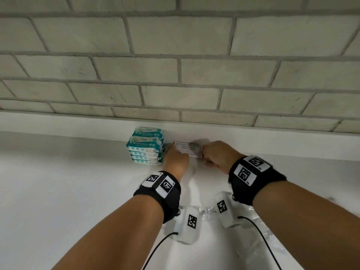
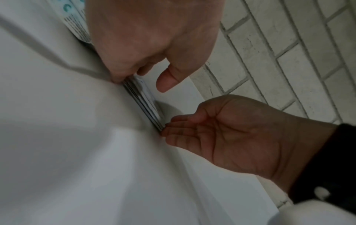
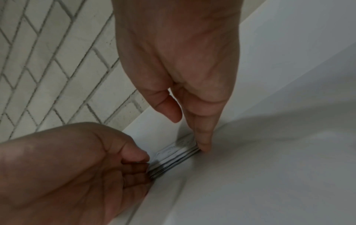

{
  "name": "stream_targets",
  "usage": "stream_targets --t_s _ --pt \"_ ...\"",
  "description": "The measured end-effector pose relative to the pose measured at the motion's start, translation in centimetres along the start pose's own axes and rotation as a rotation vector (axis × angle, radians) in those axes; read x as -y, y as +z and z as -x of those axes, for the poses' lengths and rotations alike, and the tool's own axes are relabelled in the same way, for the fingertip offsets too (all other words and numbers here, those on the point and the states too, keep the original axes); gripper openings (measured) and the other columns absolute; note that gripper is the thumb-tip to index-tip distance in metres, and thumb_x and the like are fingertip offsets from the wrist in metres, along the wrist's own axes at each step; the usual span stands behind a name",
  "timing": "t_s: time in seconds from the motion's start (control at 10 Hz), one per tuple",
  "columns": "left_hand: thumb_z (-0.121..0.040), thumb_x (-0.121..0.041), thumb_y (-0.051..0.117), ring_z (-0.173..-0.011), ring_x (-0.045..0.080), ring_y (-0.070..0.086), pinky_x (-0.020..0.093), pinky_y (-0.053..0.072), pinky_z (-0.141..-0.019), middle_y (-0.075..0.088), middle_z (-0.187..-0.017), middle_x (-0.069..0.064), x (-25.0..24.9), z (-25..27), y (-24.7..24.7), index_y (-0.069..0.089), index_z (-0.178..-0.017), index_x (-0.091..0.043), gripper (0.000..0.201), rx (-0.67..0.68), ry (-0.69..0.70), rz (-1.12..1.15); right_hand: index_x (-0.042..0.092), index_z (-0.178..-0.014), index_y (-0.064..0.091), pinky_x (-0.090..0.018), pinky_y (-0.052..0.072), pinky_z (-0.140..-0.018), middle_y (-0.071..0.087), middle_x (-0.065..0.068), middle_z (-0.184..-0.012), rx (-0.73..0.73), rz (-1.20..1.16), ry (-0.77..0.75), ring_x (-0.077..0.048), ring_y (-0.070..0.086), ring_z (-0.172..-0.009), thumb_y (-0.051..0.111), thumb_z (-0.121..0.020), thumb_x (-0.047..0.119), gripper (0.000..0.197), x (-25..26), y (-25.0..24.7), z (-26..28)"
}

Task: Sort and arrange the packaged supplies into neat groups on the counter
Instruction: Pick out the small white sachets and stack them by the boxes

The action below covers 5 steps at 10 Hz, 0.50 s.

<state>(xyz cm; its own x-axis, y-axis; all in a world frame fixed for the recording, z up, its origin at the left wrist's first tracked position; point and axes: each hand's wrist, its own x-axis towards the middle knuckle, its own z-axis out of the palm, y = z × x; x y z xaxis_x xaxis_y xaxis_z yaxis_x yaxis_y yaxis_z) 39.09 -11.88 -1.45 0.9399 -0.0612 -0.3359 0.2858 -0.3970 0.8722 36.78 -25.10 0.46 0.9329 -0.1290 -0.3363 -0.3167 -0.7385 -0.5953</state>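
A thin stack of flat white sachets point(image 1: 188, 151) printed "shampoo with conditioner" lies on the white counter point(image 1: 58, 182) close to the wall. My left hand point(image 1: 175, 160) is at its left end, fingers curled against the edge and thumb over the top. My right hand point(image 1: 218, 156) is at the right end. In the right wrist view the right hand point(image 3: 183, 60) keeps its fingers straight, tips pressing the stack point(image 3: 177, 156); the left hand point(image 3: 67, 167) pinches the other end. The left wrist view shows the stack point(image 2: 146, 105) edge-on between both hands. A pile of teal wipe packs point(image 1: 146, 147) stands just left of it.
A grey brick wall point(image 1: 175, 75) rises behind a low white ledge point(image 1: 78, 121) at the counter's back. Crumpled clear plastic wrap point(image 1: 253, 230) lies on the counter under my right forearm. White counter surface stretches to the left and right of the hands.
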Motion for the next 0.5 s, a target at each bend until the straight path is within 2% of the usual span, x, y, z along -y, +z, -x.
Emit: stream_targets --t_s 0.1,0.2,0.3,0.4,0.5 --pt "-0.077 -0.002 0.045 -0.117 0.043 0.052 0.048 0.046 -0.099 0.050 -0.128 0.030 0.1 -0.3 -0.4 0.036 -0.134 0.004 0.058 0.005 0.001 -0.043 -0.001 -0.131 0.052 -0.038 0.050 -0.097 0.056 -0.017 -0.122 -0.039 -0.447 0.136 -0.016 0.055 -0.095 0.052 -0.089 0.005 0.042 -0.1 0.2 -0.6" --pt "-0.082 -0.002 0.045 -0.117 0.041 0.052 0.045 0.046 -0.100 0.051 -0.129 0.028 -0.1 -0.1 -0.5 0.034 -0.135 0.002 0.054 0.004 0.006 -0.041 -0.002 -0.134 0.049 -0.036 0.049 -0.097 0.051 -0.009 -0.111 0.002 -0.479 0.182 -0.018 0.051 -0.100 0.050 -0.091 0.001 0.043 -0.7 -0.3 -0.2" --pt "-0.089 0.001 0.044 -0.114 0.036 0.054 0.028 0.047 -0.087 0.056 -0.113 0.020 -0.8 1.9 -0.9 0.047 -0.120 -0.001 0.031 0.009 0.047 -0.025 -0.001 -0.134 0.049 -0.037 0.046 -0.099 0.054 -0.005 -0.104 0.026 -0.340 0.144 -0.021 0.050 -0.102 0.048 -0.093 0.002 0.041 -0.4 -1.4 1.7" --pt "-0.082 -0.014 0.055 -0.127 0.034 0.046 0.038 0.044 -0.102 0.049 -0.131 0.019 -0.2 4.5 -0.4 0.043 -0.124 -0.005 0.045 0.027 0.125 -0.091 0.011 -0.133 0.052 -0.039 0.049 -0.098 0.060 -0.012 -0.120 0.028 -0.174 0.128 -0.026 0.058 -0.110 0.048 -0.094 0.008 0.040 -1.1 -3.6 5.1" --pt "-0.087 -0.025 0.057 -0.140 0.020 0.030 0.030 0.025 -0.115 0.029 -0.153 0.004 -0.2 10.0 0.3 0.030 -0.148 -0.016 0.067 0.182 0.341 -0.217 0.026 -0.137 0.050 -0.031 0.044 -0.101 0.053 -0.001 -0.135 0.107 -0.009 0.053 -0.020 0.051 -0.122 0.050 -0.095 0.017 0.043 -3.0 -6.4 10.3"
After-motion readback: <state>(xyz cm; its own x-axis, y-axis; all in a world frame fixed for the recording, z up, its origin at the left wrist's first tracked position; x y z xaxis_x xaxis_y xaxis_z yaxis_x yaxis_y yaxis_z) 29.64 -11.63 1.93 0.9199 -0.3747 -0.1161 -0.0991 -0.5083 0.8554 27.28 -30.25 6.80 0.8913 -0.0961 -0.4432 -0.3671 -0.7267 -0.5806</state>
